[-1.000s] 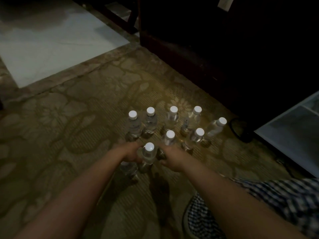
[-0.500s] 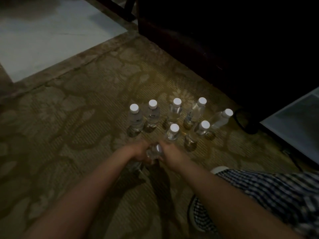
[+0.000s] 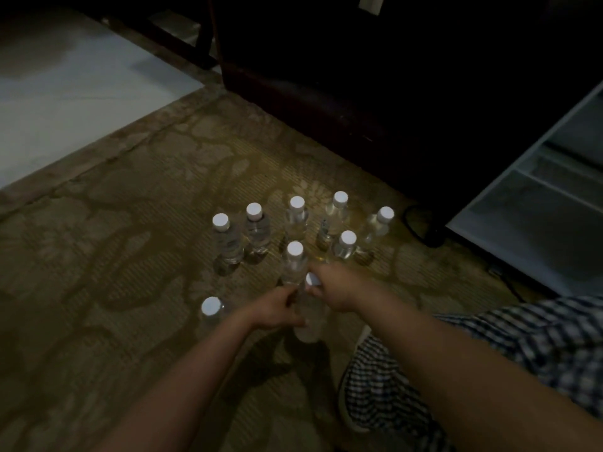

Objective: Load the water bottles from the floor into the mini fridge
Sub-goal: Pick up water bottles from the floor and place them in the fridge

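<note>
**Water bottle [image 3: 306, 324] held in both hands, mini fridge [image 3: 538, 223] open at three o'clock**

Your left hand [image 3: 277, 309] wraps the barrel of the Water bottle, and your right hand [image 3: 336, 288] curls round its neck just under the white cap [image 3: 312, 279]. It is tilted, cap toward twelve o'clock, low over the carpet [image 3: 114, 256]. The dim light hides whether its base touches.

Expect it to be small, full and light enough for one hand. The clear plastic wall is thin and will probably dent under a hard squeeze, and it looks smooth, so it may be slick. Grip mid-barrel, or at the neck where the collar stops a slip. It should survive a drop but would roll away.

A lone bottle [image 3: 211, 308] stands at nine o'clock of your hands. Seven standing bottles [image 3: 228, 243] cluster from eleven to one o'clock, the nearest just beside the held cap. They are tall and narrow and look easy to knock over.

The carpet is patterned and looks soft. Pale tile floor [image 3: 65, 93] lies at ten o'clock. A dark cabinet [image 3: 359, 76] fills twelve o'clock, with a black cable [image 3: 419, 230] at its foot. The mini fridge's pale shelves show at two to three o'clock. Your checked shoe [image 3: 368, 386] sits at five o'clock.
</note>
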A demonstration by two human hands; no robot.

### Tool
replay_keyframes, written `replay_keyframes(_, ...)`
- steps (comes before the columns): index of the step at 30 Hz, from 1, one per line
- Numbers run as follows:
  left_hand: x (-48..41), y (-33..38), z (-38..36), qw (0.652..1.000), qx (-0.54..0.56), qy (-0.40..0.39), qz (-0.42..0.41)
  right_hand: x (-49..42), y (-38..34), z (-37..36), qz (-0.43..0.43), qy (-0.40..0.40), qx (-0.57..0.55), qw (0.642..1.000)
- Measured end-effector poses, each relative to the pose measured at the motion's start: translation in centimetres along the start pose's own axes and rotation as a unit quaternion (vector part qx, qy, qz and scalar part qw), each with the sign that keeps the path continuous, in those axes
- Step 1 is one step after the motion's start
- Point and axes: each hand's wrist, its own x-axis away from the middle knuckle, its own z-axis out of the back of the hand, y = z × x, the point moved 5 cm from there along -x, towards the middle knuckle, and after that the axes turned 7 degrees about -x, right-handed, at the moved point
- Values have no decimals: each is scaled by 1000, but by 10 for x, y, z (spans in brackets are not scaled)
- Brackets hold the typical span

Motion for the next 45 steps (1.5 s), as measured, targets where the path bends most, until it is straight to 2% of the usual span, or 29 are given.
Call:
replay_keyframes(5, -4, 52, -17, 988, 109, 87, -63, 34, 5, 62, -2, 39, 55, 998)
replay_keyframes(12, -3, 144, -12, 968, 89, 181, -150, 104, 17, 142, -6, 139, 104, 985)
replay_keyframes(18, -15, 242, -15, 964, 28, 111, -242, 174, 66, 197, -30, 262, -13, 965)
replay_keyframes(21, -28, 287, -20, 958, -1, 101, -267, 206, 96, 219, -33, 305, -51, 950)
replay_keyframes(26, -55, 348, -35, 951, -11, 84, -296, 236, 138, 248, -46, 363, -56, 929)
replay_keyframes(32, -80, 419, -57, 947, -31, 49, -317, 265, 202, 275, -59, 431, -167, 885)
replay_keyframes(34, -91, 438, -69, 946, -42, 30, -319, 269, 229, 278, -76, 427, -204, 878)
replay_keyframes(39, -128, 460, -93, 945, -72, -5, -318, 257, 282, 274, -108, 351, -276, 888)
replay_keyframes(42, -158, 457, -101, 949, -85, -22, -302, 242, 308, 269, -120, 321, -292, 893)
replay_keyframes(45, -180, 452, -106, 953, -85, -23, -289, 227, 327, 265, -99, 327, -278, 898)
